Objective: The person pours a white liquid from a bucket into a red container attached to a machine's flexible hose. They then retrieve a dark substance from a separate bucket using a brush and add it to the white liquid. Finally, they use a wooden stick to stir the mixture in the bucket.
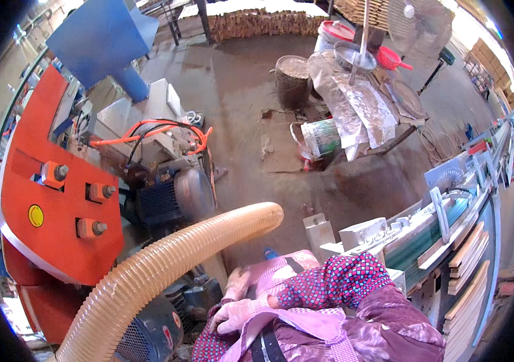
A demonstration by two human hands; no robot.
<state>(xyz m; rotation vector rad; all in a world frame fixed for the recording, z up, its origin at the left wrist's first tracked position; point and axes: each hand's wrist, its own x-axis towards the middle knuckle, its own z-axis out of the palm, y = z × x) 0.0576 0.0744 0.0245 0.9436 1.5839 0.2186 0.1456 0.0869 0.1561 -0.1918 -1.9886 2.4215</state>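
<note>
Both my hands wear pale pink knit gloves and are close together at my front, low in the view. My right hand (236, 315) reaches across from the right, its fingers bent over the dotted left sleeve (207, 338) near the wrist. Just beyond it is my left hand (237, 282), partly covered and slightly smeared, so its fingers are hard to read. Around them lies a pink apron (323, 326) with a dark strap (267, 347). A ribbed tan hose (172, 250) arches past on the left.
To the left stands an orange-red machine panel (63, 199) with bolts, beside a motor (175, 196). On the right runs a long machine bed (438, 226) with stacked wood strips (468, 265). Ahead, buckets (292, 81) surround a covered stand (359, 102).
</note>
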